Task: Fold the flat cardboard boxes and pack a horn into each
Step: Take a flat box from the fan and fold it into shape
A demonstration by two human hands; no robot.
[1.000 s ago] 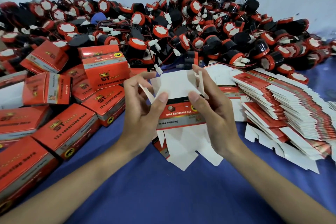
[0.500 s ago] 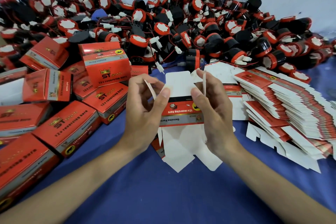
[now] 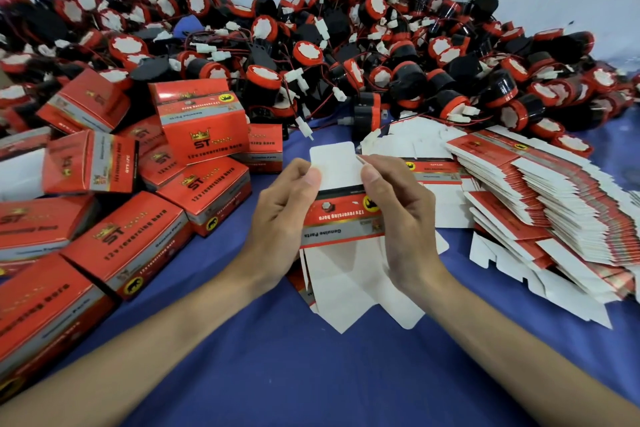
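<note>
Both hands are curled round one half-folded box (image 3: 341,222) over the blue tabletop (image 3: 311,374), near the middle: my left hand (image 3: 277,218) grips its left side, my right hand (image 3: 403,218) its right, thumbs pressed on the white top flap. Flat boxes (image 3: 554,204) lie stacked to the right, folded boxes (image 3: 204,135) to the left, horns (image 3: 363,45) heaped along the far side

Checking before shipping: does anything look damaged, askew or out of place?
Nothing looks damaged. The closed boxes on the left lie tumbled at mixed angles, not stacked, and the pile of flat blanks on the right leans fanned out. The half-folded box between the left hand and right hand looks sound.
</note>
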